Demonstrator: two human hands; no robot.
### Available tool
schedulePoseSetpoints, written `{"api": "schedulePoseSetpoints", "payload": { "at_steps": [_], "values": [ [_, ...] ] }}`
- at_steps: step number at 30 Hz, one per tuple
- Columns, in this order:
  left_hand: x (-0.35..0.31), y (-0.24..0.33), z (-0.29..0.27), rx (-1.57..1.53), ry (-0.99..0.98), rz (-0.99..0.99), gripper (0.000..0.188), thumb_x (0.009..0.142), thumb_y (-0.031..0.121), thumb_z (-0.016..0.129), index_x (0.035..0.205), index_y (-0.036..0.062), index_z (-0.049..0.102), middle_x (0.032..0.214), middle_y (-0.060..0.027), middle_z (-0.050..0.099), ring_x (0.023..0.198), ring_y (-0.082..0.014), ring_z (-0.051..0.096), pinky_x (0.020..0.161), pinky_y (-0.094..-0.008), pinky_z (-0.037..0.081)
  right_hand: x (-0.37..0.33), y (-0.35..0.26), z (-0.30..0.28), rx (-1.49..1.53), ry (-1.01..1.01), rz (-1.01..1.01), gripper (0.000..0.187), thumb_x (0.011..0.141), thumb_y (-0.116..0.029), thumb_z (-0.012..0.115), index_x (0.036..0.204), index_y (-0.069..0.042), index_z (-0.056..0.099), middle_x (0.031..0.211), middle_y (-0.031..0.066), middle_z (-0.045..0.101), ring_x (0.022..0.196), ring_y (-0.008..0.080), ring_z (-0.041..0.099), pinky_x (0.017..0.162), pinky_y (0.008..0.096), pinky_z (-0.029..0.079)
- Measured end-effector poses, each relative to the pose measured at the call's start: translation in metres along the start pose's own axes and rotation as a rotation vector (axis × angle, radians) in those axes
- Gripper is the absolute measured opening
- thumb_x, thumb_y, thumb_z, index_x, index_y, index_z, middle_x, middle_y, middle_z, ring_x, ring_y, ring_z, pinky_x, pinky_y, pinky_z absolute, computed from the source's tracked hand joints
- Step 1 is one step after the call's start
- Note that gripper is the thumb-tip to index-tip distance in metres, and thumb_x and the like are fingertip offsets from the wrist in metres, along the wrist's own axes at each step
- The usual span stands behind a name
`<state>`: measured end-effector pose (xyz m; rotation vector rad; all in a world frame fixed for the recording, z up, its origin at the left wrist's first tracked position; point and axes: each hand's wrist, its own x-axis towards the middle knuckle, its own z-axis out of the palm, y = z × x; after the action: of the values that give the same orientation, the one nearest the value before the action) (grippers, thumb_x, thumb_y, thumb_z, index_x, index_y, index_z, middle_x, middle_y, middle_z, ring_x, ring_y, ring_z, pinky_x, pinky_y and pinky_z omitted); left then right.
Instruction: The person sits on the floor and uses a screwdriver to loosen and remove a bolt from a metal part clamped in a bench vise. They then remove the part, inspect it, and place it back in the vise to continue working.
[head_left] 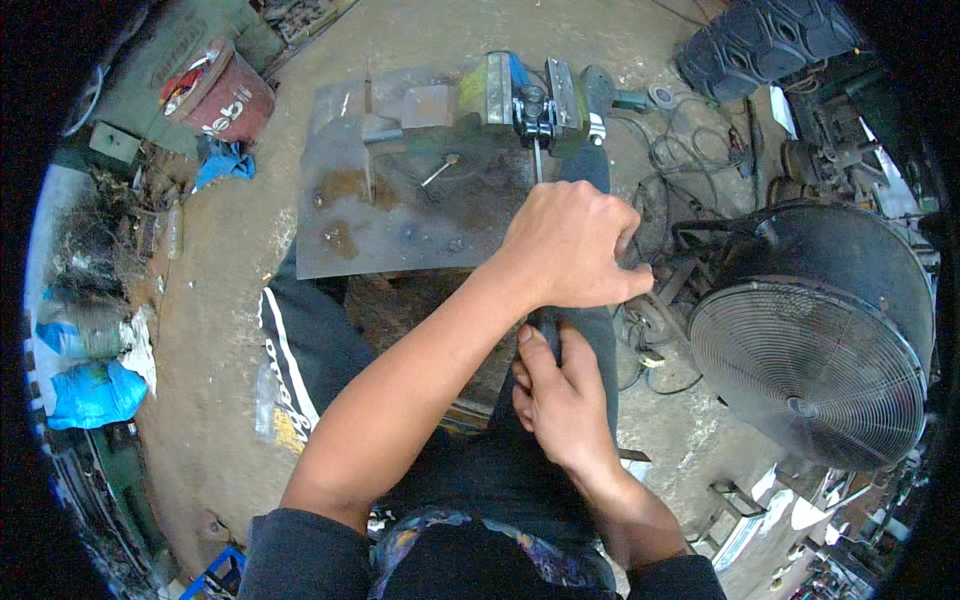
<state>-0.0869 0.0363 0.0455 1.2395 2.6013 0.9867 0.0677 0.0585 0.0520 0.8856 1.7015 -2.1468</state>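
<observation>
The slim tool points forward, viseward.

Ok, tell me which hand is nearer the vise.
The left hand, pictured just below the vise; the right hand shows farther down the picture.

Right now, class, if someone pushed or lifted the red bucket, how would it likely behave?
The red bucket probably feels stiff, since its wall holds a round shape. It may be heavier than an empty one, as items show at its mouth. Toppled, its rounded side could roll.
</observation>
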Motion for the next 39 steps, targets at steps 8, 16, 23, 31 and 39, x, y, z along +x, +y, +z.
{"api": "schedulePoseSetpoints", "payload": {
  "at_steps": [8, 16, 23, 31, 39],
  "values": [
    [0.000, -0.002, 0.004, 0.042, -0.002, -0.012, 0.038, 0.067, 0.043, 0.076, 0.063, 0.0075, 0.065, 0.061, -0.0136, 0.065, 0.063, -0.0357, 0.068, 0.063, -0.0458, 0.055, 0.007, 0.001, 0.000, -0.062, 0.047, -0.057, 0.017, 0.107, -0.023, 0.054, 0.107, -0.007, 0.048, 0.071, -0.0017, 0.045, 0.048, 0.0063, 0.039, 0.041, 0.0232, 0.029],
    [0.003, 0.001, 0.000, 0.015, -0.021, -0.005, 0.038, 0.069, 0.043, 0.075, 0.067, 0.0064, 0.069, 0.063, -0.0168, 0.067, 0.067, -0.0372, 0.070, 0.066, -0.0467, 0.056, 0.005, 0.000, -0.003, -0.015, 0.015, -0.092, 0.015, 0.107, -0.022, 0.053, 0.107, -0.008, 0.048, 0.074, -0.0006, 0.045, 0.049, 0.0058, 0.037, 0.041, 0.0239, 0.030],
    [0.002, 0.001, -0.005, 0.141, -0.091, -0.019, 0.038, 0.068, 0.042, 0.076, 0.072, 0.0048, 0.073, 0.069, -0.0184, 0.070, 0.070, -0.0382, 0.072, 0.067, -0.0467, 0.058, -0.001, -0.001, -0.003, 0.030, 0.021, -0.041, 0.019, 0.106, -0.022, 0.054, 0.103, -0.005, 0.049, 0.071, 0.0004, 0.048, 0.051, 0.0077, 0.043, 0.044, 0.0270, 0.035],
    [0.003, 0.003, -0.001, 0.123, -0.077, -0.028, 0.042, 0.071, 0.046, 0.073, 0.072, 0.0043, 0.073, 0.068, -0.0212, 0.069, 0.071, -0.0390, 0.072, 0.069, -0.0471, 0.058, 0.009, -0.004, -0.003, 0.000, 0.017, -0.063, 0.021, 0.107, -0.025, 0.053, 0.113, -0.006, 0.046, 0.073, -0.0001, 0.044, 0.048, 0.0071, 0.038, 0.041, 0.0240, 0.028],
    [0.003, -0.001, 0.004, 0.033, -0.001, -0.041, 0.035, 0.071, 0.041, 0.075, 0.069, 0.0067, 0.067, 0.066, -0.0147, 0.068, 0.067, -0.0371, 0.070, 0.066, -0.0478, 0.057, 0.010, -0.009, -0.006, 0.150, -0.021, 0.061, 0.020, 0.105, -0.025, 0.055, 0.105, -0.007, 0.047, 0.073, 0.0004, 0.044, 0.047, 0.0068, 0.038, 0.040, 0.0238, 0.028]
  ]
}}
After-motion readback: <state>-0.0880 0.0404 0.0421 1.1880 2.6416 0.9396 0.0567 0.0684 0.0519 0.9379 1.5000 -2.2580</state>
